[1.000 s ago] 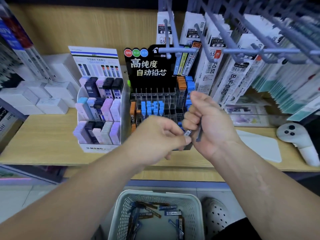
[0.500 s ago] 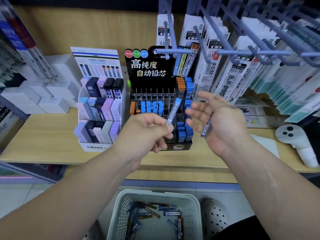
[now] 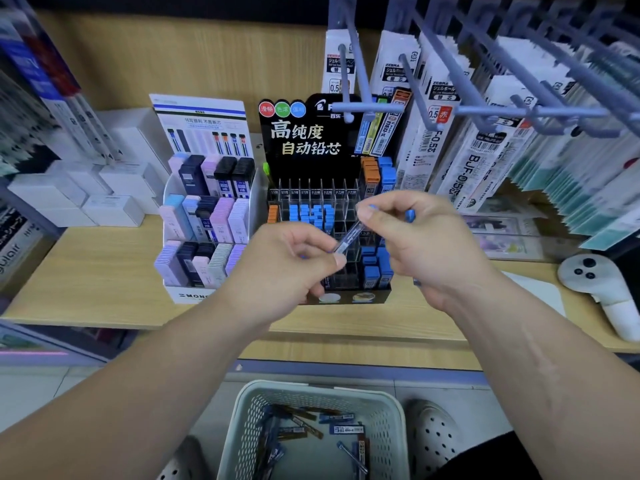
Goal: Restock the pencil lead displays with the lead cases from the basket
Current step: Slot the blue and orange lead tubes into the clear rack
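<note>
A slim clear lead case [image 3: 348,239] with a blue cap slants between my two hands in front of the black lead display [image 3: 304,140]. My left hand [image 3: 287,268] pinches its lower end. My right hand [image 3: 426,244] pinches its upper end with the fingertips and also grips a second blue-capped lead case [image 3: 410,215] in its palm. The display's clear compartments [image 3: 313,216] hold blue and orange cases. Below, on the floor, the white basket [image 3: 239,431] holds several more lead cases [image 3: 341,429].
A white Mono display [image 3: 204,220] of pastel and dark cases stands left of the black one on the wooden shelf [image 3: 86,271]. Grey hooks [image 3: 367,107] with hanging refill packs jut out above right. White boxes [image 3: 110,209] sit far left, and a white controller [image 3: 595,282] far right.
My right hand has closed in from the right and taken the top end of the case that my left hand held upright. The case now slants lower between both hands.
</note>
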